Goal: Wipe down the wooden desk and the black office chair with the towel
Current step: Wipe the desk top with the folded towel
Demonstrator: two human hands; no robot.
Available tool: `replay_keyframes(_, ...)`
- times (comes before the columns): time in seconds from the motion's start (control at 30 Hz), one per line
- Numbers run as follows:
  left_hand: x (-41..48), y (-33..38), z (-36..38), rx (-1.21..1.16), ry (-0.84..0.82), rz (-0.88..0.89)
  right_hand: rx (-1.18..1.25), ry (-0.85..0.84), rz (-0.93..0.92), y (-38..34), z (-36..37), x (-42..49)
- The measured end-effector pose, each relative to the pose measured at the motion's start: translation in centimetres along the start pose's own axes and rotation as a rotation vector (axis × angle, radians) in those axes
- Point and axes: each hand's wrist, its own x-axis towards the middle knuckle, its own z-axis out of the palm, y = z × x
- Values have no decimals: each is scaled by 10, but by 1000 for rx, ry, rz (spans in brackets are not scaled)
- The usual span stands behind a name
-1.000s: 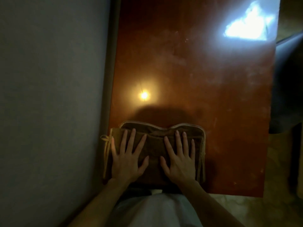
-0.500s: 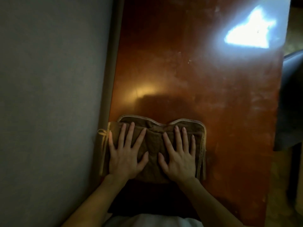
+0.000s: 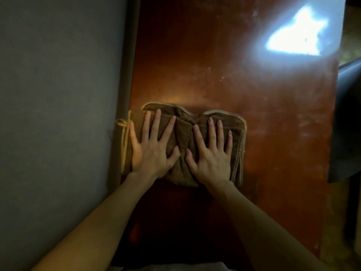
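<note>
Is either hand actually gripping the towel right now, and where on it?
Neither grips it. The left hand and right hand press flat, fingers spread, on the top face of the folded towel lying on the desk.

I'm looking down on what reads as a study corner or small office room, dimly lit. Under me runs a long, glossy, reddish-brown wooden table, its left side set along a plain grey wall. A black chair sits at the table's right edge, mostly out of frame. A bright patch of light glares off the tabletop. Pale mottled floor shows beyond the right side.
</note>
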Motion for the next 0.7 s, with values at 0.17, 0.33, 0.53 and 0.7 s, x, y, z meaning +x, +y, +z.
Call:
replay_keyframes(0.17,29,-2,1,7,12,1,-2,29,-14,2,0,26)
replay_keyframes(0.33,60,-4,-3,4,19,-26,-18,35,3,3,-6,59)
replay_keyframes(0.53,87,-4,-4,9,18,-64,-36,42,-12,4,-9,91)
replay_keyframes(0.7,108,-7,-4,8,42,-58,-37,62,-33,8,-12,112)
